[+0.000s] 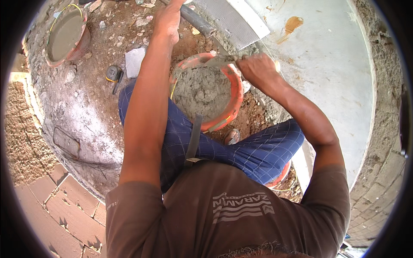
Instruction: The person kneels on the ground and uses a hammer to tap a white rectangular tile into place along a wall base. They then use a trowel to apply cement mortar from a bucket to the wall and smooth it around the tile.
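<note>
My right hand is closed round the handle end of a trowel, its blade smeared with grey mortar. The blade reaches leftward over the far rim of an orange bucket. Wet, lumpy mortar fills much of that bucket, which stands in front of my bent legs. At the top edge, my left hand lies beside a dark round pipe; its fingers run out of the picture, so their hold cannot be made out.
A second bucket with smooth grey slurry stands far left. A tape measure and a pale tile piece lie on rubble-strewn soil. Right is a smooth grey slab; a textured grey-and-white panel lies at its far edge. Bent wire lies left.
</note>
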Action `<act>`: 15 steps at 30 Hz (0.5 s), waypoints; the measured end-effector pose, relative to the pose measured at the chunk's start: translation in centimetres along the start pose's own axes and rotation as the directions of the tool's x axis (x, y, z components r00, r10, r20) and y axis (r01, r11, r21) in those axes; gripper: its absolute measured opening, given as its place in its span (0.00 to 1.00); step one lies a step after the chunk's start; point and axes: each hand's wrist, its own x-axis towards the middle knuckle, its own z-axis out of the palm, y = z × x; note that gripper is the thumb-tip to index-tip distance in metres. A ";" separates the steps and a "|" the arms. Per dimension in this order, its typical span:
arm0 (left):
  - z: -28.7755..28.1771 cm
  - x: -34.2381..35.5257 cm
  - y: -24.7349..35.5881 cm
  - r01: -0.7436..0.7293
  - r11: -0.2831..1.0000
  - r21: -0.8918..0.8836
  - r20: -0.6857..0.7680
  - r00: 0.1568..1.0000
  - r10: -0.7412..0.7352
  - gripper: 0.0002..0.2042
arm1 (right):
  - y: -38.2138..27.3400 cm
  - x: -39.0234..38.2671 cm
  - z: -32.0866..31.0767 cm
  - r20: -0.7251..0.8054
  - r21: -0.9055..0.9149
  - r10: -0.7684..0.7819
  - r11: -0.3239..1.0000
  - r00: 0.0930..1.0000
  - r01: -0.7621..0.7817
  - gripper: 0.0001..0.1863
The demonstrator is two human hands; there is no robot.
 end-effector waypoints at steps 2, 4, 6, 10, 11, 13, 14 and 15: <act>0.4 -1.3 0.6 0.070 0.996 -0.055 -0.024 0.997 -0.071 0.22 | 0.0 3.7 1.2 -0.006 -0.011 -0.046 0.999 0.999 0.046 0.09; 1.5 -2.1 0.5 0.060 0.991 -0.116 0.021 0.998 -0.058 0.22 | -1.9 5.7 5.8 0.056 0.041 -0.025 0.999 0.998 0.023 0.12; 0.5 -2.6 1.3 0.037 0.994 -0.105 0.012 0.999 -0.036 0.24 | -5.1 3.7 7.3 0.017 0.098 -0.079 0.992 0.997 0.077 0.11; -2.6 -0.8 1.0 0.041 0.999 0.017 -0.010 0.999 -0.041 0.28 | -6.0 -4.9 7.1 0.083 0.239 0.036 0.970 0.996 -0.055 0.09; -2.6 -0.8 0.9 0.044 0.998 0.053 0.011 0.999 -0.045 0.29 | -5.3 -6.3 6.3 0.091 0.256 0.090 0.960 0.992 -0.111 0.09; -1.9 -1.1 0.6 0.055 0.998 0.026 0.036 0.998 -0.056 0.26 | -4.3 -8.2 4.4 0.107 0.288 0.197 0.932 0.974 -0.221 0.11; -1.2 -1.1 0.7 0.052 0.998 -0.026 0.037 0.998 -0.051 0.21 | -4.6 -7.3 4.8 0.173 0.341 0.239 0.896 0.955 -0.286 0.12; -0.7 -1.3 0.8 0.047 0.996 -0.078 0.037 0.998 -0.045 0.16 | -5.1 -5.8 5.9 0.240 0.387 0.274 0.852 0.931 -0.351 0.14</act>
